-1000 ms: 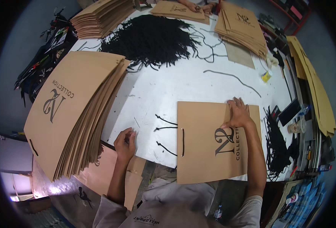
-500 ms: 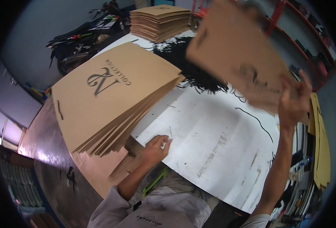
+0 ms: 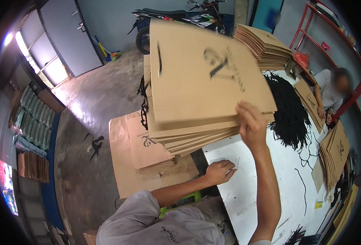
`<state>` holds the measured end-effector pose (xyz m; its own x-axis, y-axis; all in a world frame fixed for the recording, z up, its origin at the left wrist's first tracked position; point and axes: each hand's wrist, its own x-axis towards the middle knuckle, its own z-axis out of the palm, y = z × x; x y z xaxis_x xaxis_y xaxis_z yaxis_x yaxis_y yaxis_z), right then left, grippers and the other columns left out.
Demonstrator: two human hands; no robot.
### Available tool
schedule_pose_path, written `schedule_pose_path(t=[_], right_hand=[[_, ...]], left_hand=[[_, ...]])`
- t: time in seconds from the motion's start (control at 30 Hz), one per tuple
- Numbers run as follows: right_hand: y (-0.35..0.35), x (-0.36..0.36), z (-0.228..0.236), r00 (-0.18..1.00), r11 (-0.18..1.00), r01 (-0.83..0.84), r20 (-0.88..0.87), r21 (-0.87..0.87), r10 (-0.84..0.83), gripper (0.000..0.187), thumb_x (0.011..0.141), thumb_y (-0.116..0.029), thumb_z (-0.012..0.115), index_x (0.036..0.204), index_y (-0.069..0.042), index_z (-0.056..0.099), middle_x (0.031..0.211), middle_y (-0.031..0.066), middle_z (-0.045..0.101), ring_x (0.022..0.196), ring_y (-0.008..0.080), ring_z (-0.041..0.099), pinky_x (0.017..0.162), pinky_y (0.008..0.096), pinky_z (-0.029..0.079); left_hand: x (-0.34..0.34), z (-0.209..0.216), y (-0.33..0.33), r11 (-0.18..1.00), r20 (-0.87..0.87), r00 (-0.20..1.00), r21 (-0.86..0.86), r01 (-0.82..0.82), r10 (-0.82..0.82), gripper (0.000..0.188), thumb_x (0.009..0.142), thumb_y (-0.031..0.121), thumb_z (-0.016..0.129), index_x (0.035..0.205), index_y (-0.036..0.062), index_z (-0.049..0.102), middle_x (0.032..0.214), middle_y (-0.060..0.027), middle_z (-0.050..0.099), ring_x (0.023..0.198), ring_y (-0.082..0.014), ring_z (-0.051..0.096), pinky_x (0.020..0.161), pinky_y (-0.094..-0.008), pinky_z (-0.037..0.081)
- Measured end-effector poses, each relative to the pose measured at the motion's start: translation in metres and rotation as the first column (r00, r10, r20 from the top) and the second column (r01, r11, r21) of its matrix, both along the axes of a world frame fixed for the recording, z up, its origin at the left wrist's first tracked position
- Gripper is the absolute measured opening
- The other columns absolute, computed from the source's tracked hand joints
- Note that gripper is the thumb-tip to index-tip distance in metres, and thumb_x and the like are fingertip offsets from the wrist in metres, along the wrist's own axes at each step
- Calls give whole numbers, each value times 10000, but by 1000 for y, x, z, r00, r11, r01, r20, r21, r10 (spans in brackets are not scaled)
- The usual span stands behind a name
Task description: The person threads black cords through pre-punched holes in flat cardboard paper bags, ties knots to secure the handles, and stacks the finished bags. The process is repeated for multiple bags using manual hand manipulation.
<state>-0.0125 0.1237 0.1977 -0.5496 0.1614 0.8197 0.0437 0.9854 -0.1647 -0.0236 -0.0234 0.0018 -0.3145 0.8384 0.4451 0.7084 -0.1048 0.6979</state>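
A brown paper bag [image 3: 184, 87] with a dark printed emblem and a short black cord handle is held by my right hand [image 3: 252, 122], which grips its near right edge. Below the bag lies a fanned stack of similar brown bags [image 3: 201, 141], largely covered by it. My left hand [image 3: 221, 171] rests by the left edge of the white table [image 3: 262, 179], fingers loosely curled and nothing visible in them. Further right on the table is a heap of black cords [image 3: 286, 110].
A tall pile of brown bags [image 3: 264, 49] stands at the far end. At right, a co-worker [image 3: 331, 87] sits by another bag, near a fanned bag bundle [image 3: 335, 151]. Flat brown sheets [image 3: 123, 171] lie left of the table. A motorcycle [image 3: 180, 18] stands behind.
My right hand has brought the bag from the right side over to the stack on the left. The left hand stays by the table edge. The view has turned left.
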Motion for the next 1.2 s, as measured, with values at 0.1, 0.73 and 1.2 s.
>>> schedule_pose_path(t=[0.1,0.73,1.2], right_hand=[[0,-5,-26,992,994,-66,104,-83,75,332,756,153,634,1040,12,733,1123,163,725,1119,371,700,979,455,560],[-113,170,-90,989,885,119,128,-451,-68,357,841,-14,683,1197,2,701,1363,178,633,1295,370,611,1171,578,383],[-262,340,-205,610,267,315,-21,-911,-792,144,938,57,639,1058,40,716,1009,186,749,961,279,726,914,388,558]], left_hand=[[-3,-5,-3,999,-19,1000,-30,-15,15,140,903,230,763,914,91,747,867,-64,739,782,-265,734,691,-382,604],[-18,18,34,855,465,820,-217,471,-334,582,887,214,820,1395,42,594,1252,-202,704,1094,-342,717,853,-420,590],[-4,71,41,709,324,834,-440,551,-447,438,955,187,778,1328,-7,654,1316,-151,689,1170,-244,685,1007,-382,553]])
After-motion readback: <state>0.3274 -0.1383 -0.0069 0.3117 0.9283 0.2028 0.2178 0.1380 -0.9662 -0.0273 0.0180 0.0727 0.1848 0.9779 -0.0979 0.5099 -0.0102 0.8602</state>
